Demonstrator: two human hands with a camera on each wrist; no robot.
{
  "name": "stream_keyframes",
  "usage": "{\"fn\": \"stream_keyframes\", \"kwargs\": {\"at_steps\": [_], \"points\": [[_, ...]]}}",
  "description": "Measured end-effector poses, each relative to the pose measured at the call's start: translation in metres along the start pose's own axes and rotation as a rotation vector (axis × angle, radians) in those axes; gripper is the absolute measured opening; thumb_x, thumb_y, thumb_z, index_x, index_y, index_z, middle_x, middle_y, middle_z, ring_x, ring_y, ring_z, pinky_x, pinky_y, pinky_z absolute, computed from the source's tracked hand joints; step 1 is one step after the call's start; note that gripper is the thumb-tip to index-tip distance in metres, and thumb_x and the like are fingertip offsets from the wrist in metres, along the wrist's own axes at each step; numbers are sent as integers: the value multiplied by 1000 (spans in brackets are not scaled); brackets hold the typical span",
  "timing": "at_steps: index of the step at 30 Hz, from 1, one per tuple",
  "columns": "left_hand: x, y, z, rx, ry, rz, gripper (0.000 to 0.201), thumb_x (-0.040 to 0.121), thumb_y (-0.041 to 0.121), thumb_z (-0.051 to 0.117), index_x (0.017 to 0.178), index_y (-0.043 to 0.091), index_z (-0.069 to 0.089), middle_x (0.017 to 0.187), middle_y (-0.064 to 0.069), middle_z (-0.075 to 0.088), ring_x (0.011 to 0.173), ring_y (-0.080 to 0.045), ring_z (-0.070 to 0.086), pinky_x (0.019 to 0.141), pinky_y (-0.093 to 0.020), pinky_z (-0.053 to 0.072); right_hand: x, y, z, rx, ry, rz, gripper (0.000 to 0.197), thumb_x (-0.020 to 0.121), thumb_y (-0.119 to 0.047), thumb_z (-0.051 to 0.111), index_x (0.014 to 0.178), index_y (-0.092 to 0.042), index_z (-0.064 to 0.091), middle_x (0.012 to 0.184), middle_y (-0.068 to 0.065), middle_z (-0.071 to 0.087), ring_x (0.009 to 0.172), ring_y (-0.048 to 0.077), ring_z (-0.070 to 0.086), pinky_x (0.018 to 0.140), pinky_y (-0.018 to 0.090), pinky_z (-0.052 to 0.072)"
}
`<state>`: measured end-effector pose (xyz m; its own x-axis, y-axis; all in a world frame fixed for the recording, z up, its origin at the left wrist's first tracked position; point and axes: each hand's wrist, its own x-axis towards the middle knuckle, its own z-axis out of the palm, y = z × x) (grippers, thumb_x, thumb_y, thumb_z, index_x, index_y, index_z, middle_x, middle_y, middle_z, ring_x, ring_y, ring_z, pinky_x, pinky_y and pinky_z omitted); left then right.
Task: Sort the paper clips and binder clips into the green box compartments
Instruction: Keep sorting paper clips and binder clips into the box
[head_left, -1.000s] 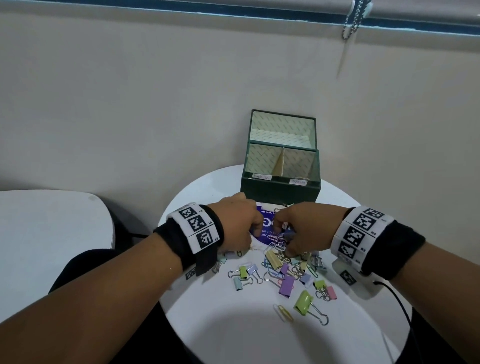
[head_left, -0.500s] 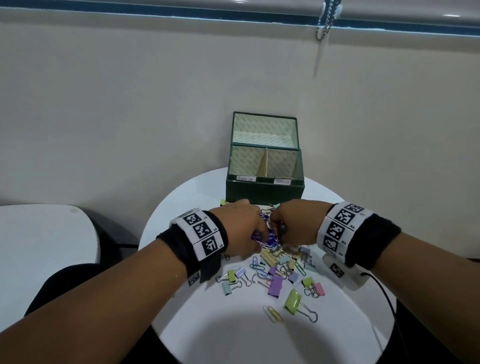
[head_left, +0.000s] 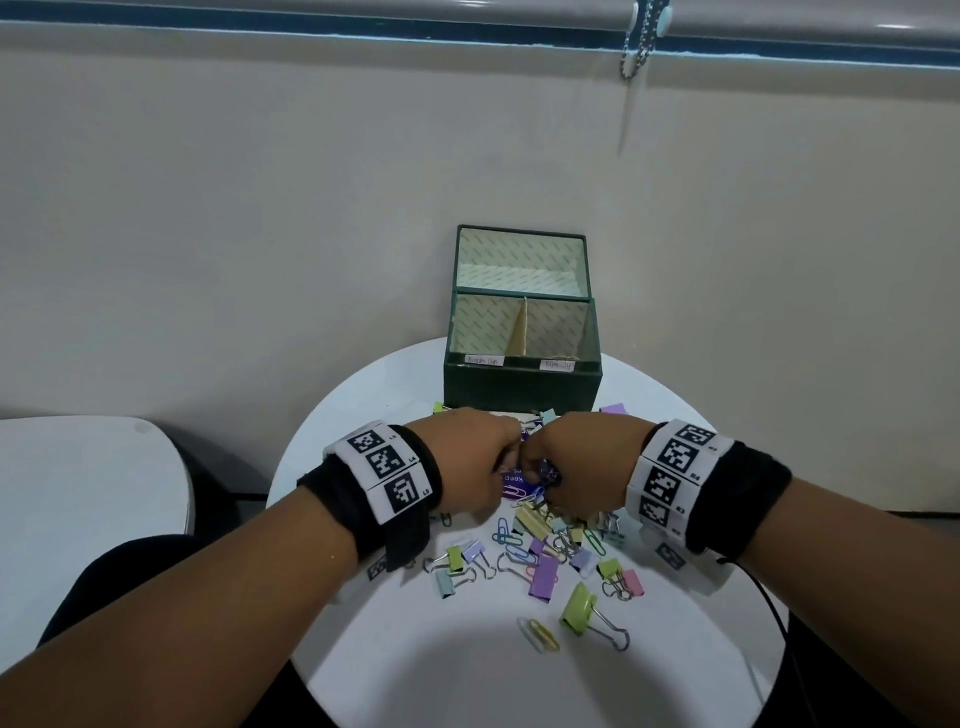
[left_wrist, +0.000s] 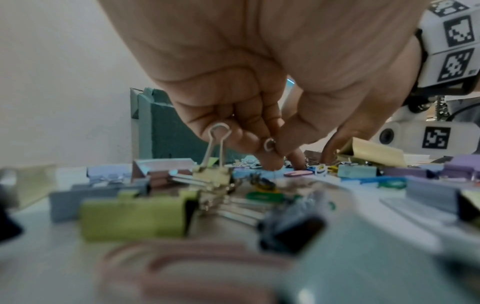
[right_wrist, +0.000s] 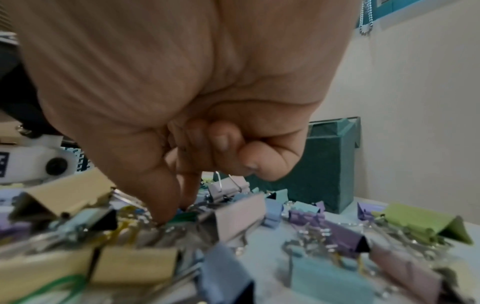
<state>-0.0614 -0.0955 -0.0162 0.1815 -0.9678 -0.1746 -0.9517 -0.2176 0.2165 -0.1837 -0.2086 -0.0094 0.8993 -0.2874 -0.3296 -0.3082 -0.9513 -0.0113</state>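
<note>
Gripping a purple packet (head_left: 521, 480) together: left hand (head_left: 470, 460) and right hand (head_left: 582, 467), both with fingers curled tight, over the clip pile (head_left: 540, 545) mid-desk (head_left: 363, 415). Left fingers (left_wrist: 241, 131) are also pinching a silver wire loop. Green box (head_left: 522, 382) is sitting open at the far edge, both compartments looking bare.

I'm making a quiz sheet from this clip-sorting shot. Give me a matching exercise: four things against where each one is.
Things:
1. green box
2. large green binder clip
3. purple packet
4. beaded cord

Places:
A. between the two hands
B. hanging at the top of the wall
C. at the far edge of the round table
D. near the table's front, beside a yellow paper clip

Pairs: 1-C, 2-D, 3-A, 4-B
</note>
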Motion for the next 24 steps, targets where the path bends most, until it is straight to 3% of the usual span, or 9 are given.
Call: {"fn": "stream_keyframes", "kwargs": {"at_steps": [3, 6, 11, 15, 19, 24], "points": [[1, 1, -1, 26, -45, -19, 21, 93, 23, 53, 114, 26, 58, 105, 0, 63, 91, -18, 55, 76, -30, 46, 0, 1, -1, 21, -2, -11, 17, 83, -15, 63, 91, -29, 66, 77, -10, 61, 79, 18, 61, 79, 33, 57], [2, 1, 0, 29, -54, -3, 21, 98, 28, 43, 105, 23, 62, 102, -3, 65, 92, -21, 58, 80, -31, 48, -2, 5, -1, 55, -16, -28, 28, 82, -10, 62, 98, -31, 69, 76, -13, 59, 77, 16, 60, 78, 33, 58], [-1, 2, 1, 103, -66, 28, 36, 86, 57, 63, 112, 32, 67, 101, 4, 62, 91, -17, 58, 76, -29, 47, -5, 9, 5, 56, 9, -85, 20, 83, -21, 64, 97, -36, 68, 90, -10, 69, 80, 16, 63, 80, 36, 58], [-2, 2, -1, 61, -52, 64, 22, 89, 45, 65, 105, 33, 74, 97, 6, 63, 92, -17, 58, 80, -28, 48, -5, 5, 8, 2, 3, -95, 9, 91, -24, 57, 94, -29, 64, 90, -6, 67, 83, 19, 61, 77, 30, 53], [-3, 1, 0, 38, -45, 60, 19, 87, 30, 66, 104, 33, 75, 97, 8, 65, 92, -16, 60, 86, -33, 53, -2, 1, 10, -65, -46, -48, 12, 87, -24, 58, 97, -20, 62, 87, 1, 63, 80, 23, 59, 71, 29, 49], [-2, 1, 2, 61, -47, 67, 23, 84, 42, 71, 106, 35, 74, 98, 11, 57, 96, -14, 56, 90, -34, 51, 1, -2, 7, -148, -78, -40, 14, 85, -28, 63, 95, -19, 61, 82, 1, 62, 76, 24, 60, 71, 28, 50]]}}
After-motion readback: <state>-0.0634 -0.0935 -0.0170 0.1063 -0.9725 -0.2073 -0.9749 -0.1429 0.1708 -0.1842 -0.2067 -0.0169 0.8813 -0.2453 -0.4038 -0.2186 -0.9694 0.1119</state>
